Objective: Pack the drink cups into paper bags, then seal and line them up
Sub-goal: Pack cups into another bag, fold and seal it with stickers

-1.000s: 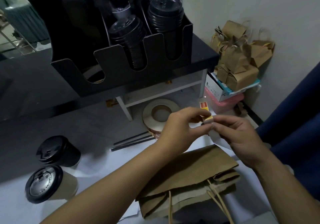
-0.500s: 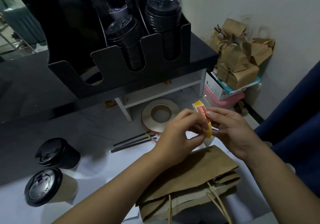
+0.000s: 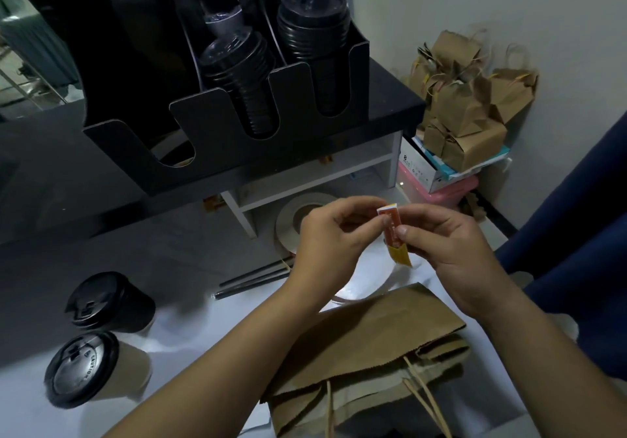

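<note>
Organizer (image 3: pixel 217 156) holds stacked black lids (image 3: pixel 312 20); left hand (image 3: pixel 325 244), right hand (image 3: pixel 451 254) pinch orange sticker (image 3: pixel 393 230) near flat paper bag (image 3: pixel 373 332).

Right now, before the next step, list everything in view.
lidded cups: two, black lids, front left
paper bag: one, brown, flat at near edge
small packet: one, orange-yellow, pinched between both hands
tape roll: one, tan, under the shelf
straws: two, dark, beside the tape roll
lid stacks: two, black, in the organizer
closed bags: several, brown, piled far right
left hand: one, pinching the small packet
right hand: one, pinching the small packet
</note>
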